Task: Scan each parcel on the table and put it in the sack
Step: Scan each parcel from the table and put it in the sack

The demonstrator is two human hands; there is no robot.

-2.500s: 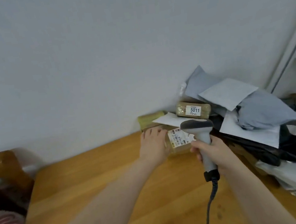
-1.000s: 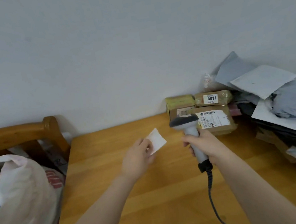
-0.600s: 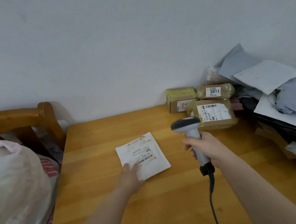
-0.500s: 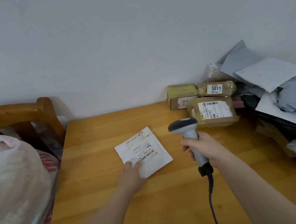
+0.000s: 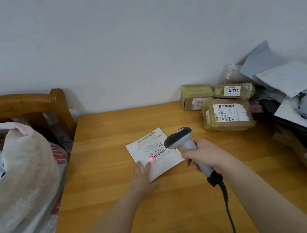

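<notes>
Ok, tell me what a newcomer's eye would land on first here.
The red light on the white flat parcel mid-table draws the eye first: the right hand grips the grey scanner over it, while the left hand presses its near corner with straight fingers. Next come the bulging pale sack at the left edge and the heap of parcels at the far right, beside a box marked 5011.

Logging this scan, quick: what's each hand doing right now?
Left hand: open, fingers flat on the white parcel.
Right hand: holding the scanner.
</notes>
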